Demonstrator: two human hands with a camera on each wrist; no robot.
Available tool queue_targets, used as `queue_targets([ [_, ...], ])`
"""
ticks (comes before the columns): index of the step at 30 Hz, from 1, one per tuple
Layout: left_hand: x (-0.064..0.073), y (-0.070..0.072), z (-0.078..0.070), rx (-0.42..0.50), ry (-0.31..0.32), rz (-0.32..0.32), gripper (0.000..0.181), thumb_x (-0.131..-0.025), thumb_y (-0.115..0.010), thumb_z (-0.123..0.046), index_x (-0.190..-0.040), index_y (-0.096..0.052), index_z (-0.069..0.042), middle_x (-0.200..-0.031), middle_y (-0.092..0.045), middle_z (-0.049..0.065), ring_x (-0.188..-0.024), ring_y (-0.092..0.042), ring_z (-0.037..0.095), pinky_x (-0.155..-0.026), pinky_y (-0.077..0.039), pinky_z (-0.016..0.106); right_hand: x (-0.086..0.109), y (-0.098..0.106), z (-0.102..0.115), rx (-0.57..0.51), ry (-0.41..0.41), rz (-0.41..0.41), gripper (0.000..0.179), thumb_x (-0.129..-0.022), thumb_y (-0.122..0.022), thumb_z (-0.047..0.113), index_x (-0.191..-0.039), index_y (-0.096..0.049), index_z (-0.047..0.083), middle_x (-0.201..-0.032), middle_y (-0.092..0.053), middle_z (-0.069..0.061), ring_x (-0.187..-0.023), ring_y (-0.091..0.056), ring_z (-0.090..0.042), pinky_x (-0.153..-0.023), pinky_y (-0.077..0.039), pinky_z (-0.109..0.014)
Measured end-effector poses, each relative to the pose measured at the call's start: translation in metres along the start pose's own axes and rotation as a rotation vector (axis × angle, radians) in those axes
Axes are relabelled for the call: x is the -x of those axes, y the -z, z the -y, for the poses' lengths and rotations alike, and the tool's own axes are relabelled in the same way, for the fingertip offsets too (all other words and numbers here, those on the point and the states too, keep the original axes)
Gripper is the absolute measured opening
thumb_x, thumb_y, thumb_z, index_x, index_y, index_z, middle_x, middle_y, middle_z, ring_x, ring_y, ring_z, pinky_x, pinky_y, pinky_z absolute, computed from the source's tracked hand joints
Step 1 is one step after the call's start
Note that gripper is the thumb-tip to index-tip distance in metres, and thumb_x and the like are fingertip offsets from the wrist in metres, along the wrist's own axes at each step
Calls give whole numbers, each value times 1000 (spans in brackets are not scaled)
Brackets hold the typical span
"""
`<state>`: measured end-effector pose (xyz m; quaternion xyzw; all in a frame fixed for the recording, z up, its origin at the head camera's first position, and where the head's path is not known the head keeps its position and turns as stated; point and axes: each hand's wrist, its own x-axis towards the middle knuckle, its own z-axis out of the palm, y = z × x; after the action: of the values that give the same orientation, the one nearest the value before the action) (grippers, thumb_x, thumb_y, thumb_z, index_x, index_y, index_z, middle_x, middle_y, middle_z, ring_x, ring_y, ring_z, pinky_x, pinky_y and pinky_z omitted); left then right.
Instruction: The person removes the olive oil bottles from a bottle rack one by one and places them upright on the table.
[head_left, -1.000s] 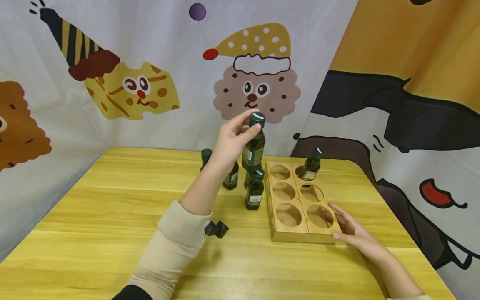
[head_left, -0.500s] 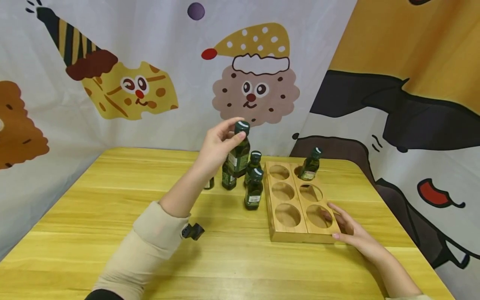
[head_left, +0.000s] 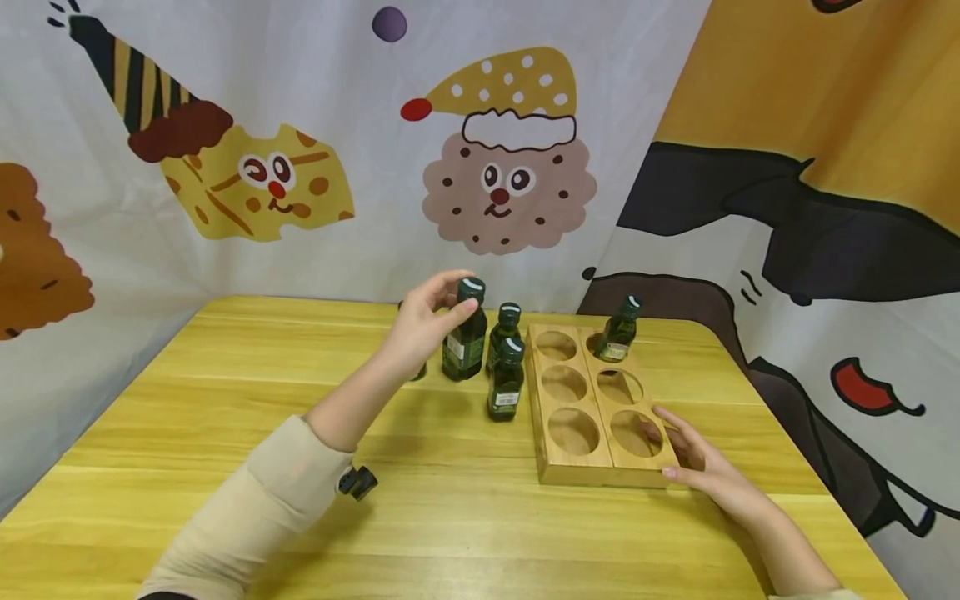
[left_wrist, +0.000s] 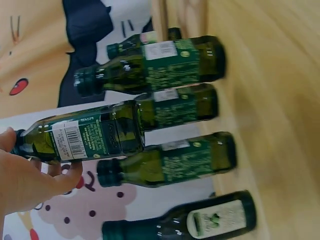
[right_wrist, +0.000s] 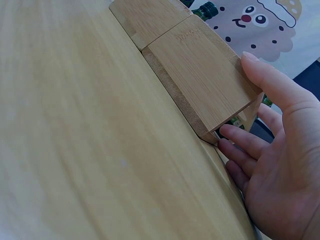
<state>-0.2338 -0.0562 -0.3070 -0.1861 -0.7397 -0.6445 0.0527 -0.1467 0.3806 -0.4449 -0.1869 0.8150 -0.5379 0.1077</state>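
Note:
My left hand (head_left: 429, 321) pinches a dark green olive oil bottle (head_left: 465, 346) at its cap and neck, holding it nearly upright. In the left wrist view the held bottle (left_wrist: 87, 135) appears raised, its base apart from the tabletop. Two similar bottles stand close to its right, a front bottle (head_left: 506, 396) and a rear bottle (head_left: 503, 333). Another bottle (head_left: 422, 372) is mostly hidden behind my left hand. At the right front corner of a wooden bottle rack (head_left: 585, 475), my right hand (head_left: 708, 471) grips with thumb on the edge and fingers around the side opening.
The rack has two rows of round holes. A tilted bottle (head_left: 619, 333) stands in its far right hole. Behind the wooden table (head_left: 420, 533) hangs a cartoon-printed curtain (head_left: 360, 267). A small black device (head_left: 357, 482) sits at my left cuff.
My left hand has carried the bottle left and down, from near the rack to the left of the standing bottles. My right hand stays at the rack's corner.

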Motion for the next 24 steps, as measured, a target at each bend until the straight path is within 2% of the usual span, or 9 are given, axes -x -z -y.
queue_targets([
  [4, 4, 2, 11, -10, 6, 13, 37, -94, -64, -15, -130, -56, -16, -109, -64, 4, -101, -56, 20, -81, -49, 37, 0, 0, 1, 39, -5, -8, 76, -94, -54, 1, -155, -12, 19, -150, -18, -31, -127, -33, 3, -102, -31, -47],
  [5, 6, 2, 14, -17, 5, 18, 38, -94, -64, -16, -131, -56, -16, -108, -64, 4, -102, -56, 20, -81, -49, 37, 0, 0, 1, 48, -7, -9, 76, -94, -54, 1, -155, -12, 19, -150, -19, -30, -127, -33, 3, -101, -31, -49],
  [7, 8, 3, 19, -30, -1, 28, 38, -94, -64, -17, -131, -56, -17, -107, -64, 4, -101, -56, 20, -81, -48, 37, 0, -1, 2, 41, -5, -8, 76, -94, -54, 1, -155, -13, 19, -149, -21, -31, -127, -34, 2, -102, -30, -47],
  [9, 11, 3, 24, -39, -6, 36, 38, -94, -64, -17, -131, -55, -16, -105, -63, 5, -100, -55, 20, -80, -47, 37, 0, -1, 2, 25, -2, -6, 76, -94, -54, 1, -155, -13, 19, -148, -22, -32, -127, -36, 1, -101, -33, -30],
  [11, 13, 3, 29, -41, -11, 43, 39, -94, -64, -16, -131, -55, -15, -104, -63, 6, -99, -55, 21, -81, -46, 37, 0, -1, 3, 10, 0, -6, 75, -94, -54, 1, -155, -13, 19, -148, -23, -32, -127, -37, 0, -93, -32, -14],
  [12, 14, 4, 31, -40, -13, 46, 39, -94, -64, -15, -132, -55, -14, -104, -63, 7, -99, -55, 21, -81, -45, 38, 0, -1, 3, 1, 3, -5, 75, -94, -54, 0, -155, -13, 18, -147, -23, -32, -127, -37, 0, -92, -31, -12],
  [18, 18, 3, 45, -46, -10, 60, 42, -93, -65, -13, -134, -53, -7, -107, -64, 9, -102, -55, 24, -87, -44, 43, 0, -1, 3, -3, 4, -2, 75, -94, -54, 0, -155, -13, 18, -148, -21, -32, -127, -36, 1, -91, -30, -11],
  [24, 22, 2, 56, -45, 9, 71, 42, -92, -66, -12, -132, -55, -8, -108, -64, 12, -103, -56, 26, -89, -44, 43, 0, -1, 2, -5, -1, -2, 75, -94, -54, 1, -155, -13, 19, -149, -19, -32, -127, -35, 2, -91, -31, -11],
])
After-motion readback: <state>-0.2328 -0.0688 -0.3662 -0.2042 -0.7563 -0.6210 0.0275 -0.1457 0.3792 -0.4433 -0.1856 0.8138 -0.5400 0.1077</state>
